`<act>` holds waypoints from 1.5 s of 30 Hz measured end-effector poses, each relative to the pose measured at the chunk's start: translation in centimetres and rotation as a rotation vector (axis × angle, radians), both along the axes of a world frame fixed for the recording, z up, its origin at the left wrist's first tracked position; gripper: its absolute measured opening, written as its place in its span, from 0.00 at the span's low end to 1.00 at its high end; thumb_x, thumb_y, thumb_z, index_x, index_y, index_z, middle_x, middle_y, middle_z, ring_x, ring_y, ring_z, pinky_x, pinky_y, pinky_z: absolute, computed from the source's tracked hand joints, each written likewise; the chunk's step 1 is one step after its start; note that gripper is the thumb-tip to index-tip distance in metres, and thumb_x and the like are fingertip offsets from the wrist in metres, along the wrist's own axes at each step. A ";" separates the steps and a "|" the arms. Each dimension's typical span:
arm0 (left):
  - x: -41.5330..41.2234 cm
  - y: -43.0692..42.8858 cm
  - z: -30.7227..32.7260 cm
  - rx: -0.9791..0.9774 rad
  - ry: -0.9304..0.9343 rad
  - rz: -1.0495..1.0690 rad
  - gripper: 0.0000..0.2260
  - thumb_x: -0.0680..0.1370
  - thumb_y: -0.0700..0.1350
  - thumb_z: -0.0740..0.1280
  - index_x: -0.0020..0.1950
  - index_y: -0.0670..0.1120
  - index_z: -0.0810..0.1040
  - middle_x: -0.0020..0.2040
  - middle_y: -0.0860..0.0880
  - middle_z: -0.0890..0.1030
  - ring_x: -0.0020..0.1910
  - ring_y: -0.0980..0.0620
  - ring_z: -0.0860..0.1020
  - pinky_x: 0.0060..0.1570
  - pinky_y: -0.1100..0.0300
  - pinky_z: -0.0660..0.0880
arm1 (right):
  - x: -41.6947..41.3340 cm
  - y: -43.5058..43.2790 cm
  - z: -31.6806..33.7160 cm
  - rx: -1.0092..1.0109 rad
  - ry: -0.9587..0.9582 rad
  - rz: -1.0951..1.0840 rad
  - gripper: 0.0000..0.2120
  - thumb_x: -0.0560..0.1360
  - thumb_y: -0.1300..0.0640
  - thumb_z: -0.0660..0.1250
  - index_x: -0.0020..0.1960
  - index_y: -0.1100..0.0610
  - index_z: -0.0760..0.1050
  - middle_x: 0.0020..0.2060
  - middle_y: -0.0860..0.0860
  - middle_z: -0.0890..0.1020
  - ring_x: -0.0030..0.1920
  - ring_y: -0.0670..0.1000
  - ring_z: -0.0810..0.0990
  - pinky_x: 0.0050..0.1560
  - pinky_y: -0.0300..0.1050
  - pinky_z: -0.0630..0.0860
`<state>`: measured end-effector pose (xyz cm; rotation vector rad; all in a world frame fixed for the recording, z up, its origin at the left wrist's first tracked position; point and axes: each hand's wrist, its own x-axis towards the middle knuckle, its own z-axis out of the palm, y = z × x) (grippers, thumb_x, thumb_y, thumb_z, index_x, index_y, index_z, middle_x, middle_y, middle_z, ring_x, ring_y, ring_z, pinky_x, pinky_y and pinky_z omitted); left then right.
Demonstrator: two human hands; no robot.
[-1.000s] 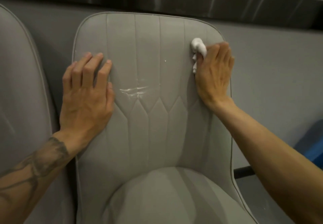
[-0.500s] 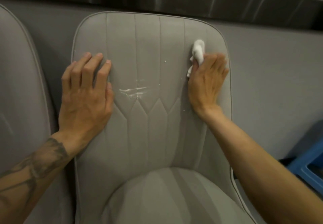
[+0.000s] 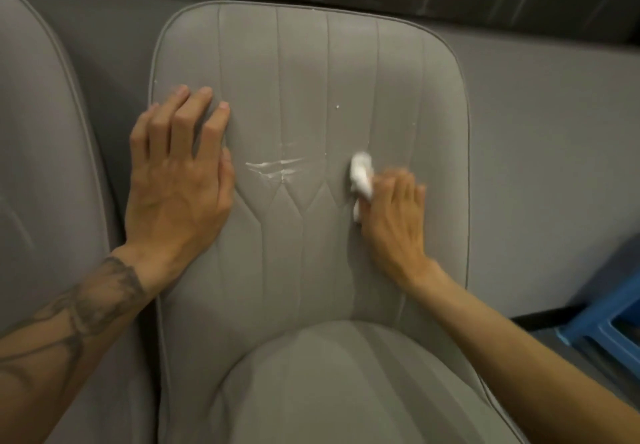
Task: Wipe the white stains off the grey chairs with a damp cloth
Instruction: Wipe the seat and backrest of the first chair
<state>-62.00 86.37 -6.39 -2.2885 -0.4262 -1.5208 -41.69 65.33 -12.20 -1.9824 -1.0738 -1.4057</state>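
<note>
Head view, looking down on the backrest of a grey chair [image 3: 308,62]. Most of the job looked undone to me: a white smear [image 3: 275,167] crossed the middle panels, untouched, and small white specks [image 3: 337,107] dotted the upper right panels. The damp cloth [image 3: 361,175], a small white wad, lay against the backrest just right of the smear, apart from it. My right hand [image 3: 394,221] held the wad under thumb and forefinger, palm to the fabric, fingers pointing up and blurred. My left hand [image 3: 176,187] lay flat on the backrest's left side, fingers spread and gripping nothing, bracing the chair. I could see no stains on the second grey chair [image 3: 34,166] at left.
</note>
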 end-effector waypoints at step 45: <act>0.0 -0.5 0.1 0.001 0.006 0.030 0.22 0.85 0.44 0.58 0.80 0.43 0.64 0.78 0.40 0.67 0.80 0.38 0.62 0.80 0.42 0.56 | -0.3 4.7 12.6 -0.015 -0.085 0.112 0.11 0.80 0.53 0.62 0.50 0.62 0.74 0.46 0.62 0.76 0.46 0.61 0.75 0.46 0.53 0.60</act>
